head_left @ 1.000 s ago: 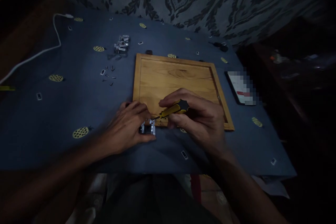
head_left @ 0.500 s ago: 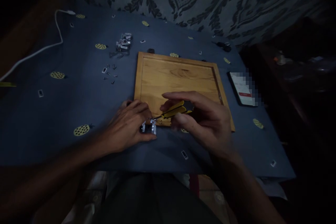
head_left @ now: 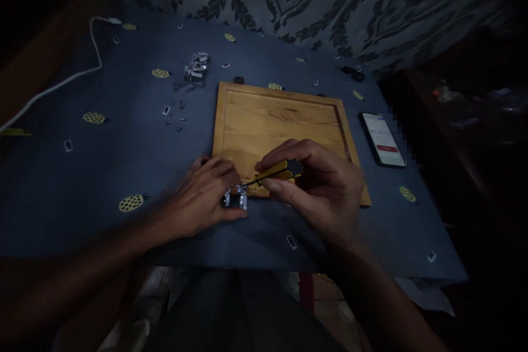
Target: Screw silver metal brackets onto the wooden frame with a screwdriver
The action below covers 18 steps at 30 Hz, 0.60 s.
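My left hand [head_left: 204, 198] is closed round a small shiny metal hinge [head_left: 236, 199], pressing it against the near left corner of a wooden board [head_left: 280, 121]. In my right hand [head_left: 322, 190] I grip a yellow and black screwdriver [head_left: 275, 172]. Its thin tip points left and down and meets the top of the hinge. The board lies flat on a blue cloth [head_left: 82, 187] printed with yellow pineapples.
Several small dark screws [head_left: 175, 116] lie left of the board, with a pile of metal hinges [head_left: 196, 66] behind them. A lit phone [head_left: 383, 139] rests right of the board. A white cable [head_left: 61, 82] runs along the far left. Patterned fabric hangs behind.
My right fingers opened off the screwdriver handle half a second ago and have now closed round it again. The left hand and the hinge stayed put.
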### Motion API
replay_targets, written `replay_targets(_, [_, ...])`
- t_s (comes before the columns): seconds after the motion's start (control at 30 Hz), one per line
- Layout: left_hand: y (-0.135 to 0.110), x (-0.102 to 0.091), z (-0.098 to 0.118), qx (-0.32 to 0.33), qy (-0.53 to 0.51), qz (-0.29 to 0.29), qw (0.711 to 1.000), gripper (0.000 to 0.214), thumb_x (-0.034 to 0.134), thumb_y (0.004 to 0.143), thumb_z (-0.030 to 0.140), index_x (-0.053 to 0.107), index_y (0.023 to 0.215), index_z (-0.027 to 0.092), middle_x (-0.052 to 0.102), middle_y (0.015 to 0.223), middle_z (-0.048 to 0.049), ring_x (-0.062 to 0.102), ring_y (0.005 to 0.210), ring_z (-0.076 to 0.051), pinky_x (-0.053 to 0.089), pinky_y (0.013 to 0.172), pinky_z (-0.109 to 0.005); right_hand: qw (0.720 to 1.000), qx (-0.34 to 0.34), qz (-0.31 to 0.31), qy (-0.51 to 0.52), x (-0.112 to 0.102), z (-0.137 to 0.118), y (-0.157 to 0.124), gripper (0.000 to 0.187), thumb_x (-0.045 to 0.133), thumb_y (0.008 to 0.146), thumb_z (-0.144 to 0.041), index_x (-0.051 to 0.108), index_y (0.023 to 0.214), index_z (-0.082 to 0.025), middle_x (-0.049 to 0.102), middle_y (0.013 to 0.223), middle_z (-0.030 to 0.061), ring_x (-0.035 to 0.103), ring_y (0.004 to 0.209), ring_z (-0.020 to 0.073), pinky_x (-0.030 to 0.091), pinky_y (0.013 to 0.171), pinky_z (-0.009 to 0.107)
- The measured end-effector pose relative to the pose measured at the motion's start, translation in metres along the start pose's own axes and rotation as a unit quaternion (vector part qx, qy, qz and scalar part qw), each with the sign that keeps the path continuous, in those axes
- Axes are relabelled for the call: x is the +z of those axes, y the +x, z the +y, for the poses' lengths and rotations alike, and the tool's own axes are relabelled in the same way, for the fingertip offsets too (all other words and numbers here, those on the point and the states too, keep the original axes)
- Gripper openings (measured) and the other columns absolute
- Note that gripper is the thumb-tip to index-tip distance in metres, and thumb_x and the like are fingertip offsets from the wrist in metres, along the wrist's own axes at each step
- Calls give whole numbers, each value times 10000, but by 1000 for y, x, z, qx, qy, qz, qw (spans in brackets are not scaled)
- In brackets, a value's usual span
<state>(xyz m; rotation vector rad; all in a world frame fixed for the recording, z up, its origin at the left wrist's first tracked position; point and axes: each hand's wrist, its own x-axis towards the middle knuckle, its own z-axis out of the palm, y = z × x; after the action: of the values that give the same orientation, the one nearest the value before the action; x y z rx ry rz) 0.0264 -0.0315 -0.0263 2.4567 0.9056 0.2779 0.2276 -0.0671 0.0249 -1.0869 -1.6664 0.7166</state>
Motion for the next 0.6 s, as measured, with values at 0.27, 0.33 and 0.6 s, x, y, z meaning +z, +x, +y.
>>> replay_targets(0.27, [2, -2, 1, -13, 2, -20, 1000, 353, 842, 862, 424, 693, 1066, 177, 695, 1150, -67, 593, 1180, -325, 421, 980, -469, 998, -29, -52, 9, -8, -3, -2, 179, 735, 964, -318, 791, 1122, -257, 771, 940, 49, 700, 782, 181, 592, 599, 293])
replay_targets(0.33, [1, -1, 1, -15, 1, -19, 1000, 353, 842, 861, 426, 692, 1058, 175, 695, 1150, -67, 591, 1175, -324, 419, 986, -470, 999, -43, -32, 3, -7, -1, -1, 134, 764, 940, -335, 800, 1040, -252, 767, 894, 44, 693, 760, 184, 577, 590, 299])
replay_targets(0.6, [2, -2, 1, -11, -5, -11, 1000, 346, 856, 850, 427, 687, 1032, 187, 690, 1074, -41, 606, 1112, -293, 420, 964, -450, 999, -33, 13, -14, -2, 1, -2, 176, 831, 880, -391, 741, 899, -241, 734, 823, 11, 679, 688, 167, 549, 627, 317])
